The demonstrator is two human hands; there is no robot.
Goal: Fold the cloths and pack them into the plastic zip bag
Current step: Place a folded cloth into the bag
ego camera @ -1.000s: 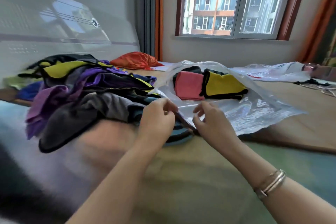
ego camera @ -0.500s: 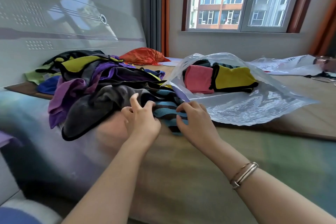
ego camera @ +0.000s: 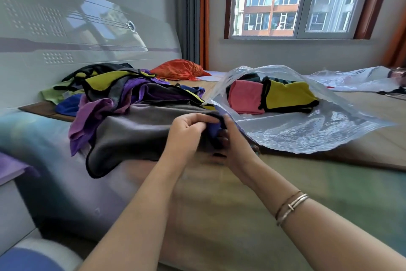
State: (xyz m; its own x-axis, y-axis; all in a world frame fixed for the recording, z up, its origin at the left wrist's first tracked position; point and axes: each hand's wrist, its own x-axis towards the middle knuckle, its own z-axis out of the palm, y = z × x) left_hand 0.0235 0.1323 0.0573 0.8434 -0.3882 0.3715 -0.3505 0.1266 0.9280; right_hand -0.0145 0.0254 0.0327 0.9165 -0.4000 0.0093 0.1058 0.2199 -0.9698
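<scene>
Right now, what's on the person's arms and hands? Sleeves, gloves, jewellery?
Both forearms are bare, with no sleeves in view, and no gloves. The left hand and its wrist carry nothing visible. The right hand has a thin metallic bracelet stack at the wrist: silver-toned bangles with a small clasp or stud, plus a slimmer darker, gold-toned band beside them. Rings are not discernible; the fingers are blurred.
</scene>
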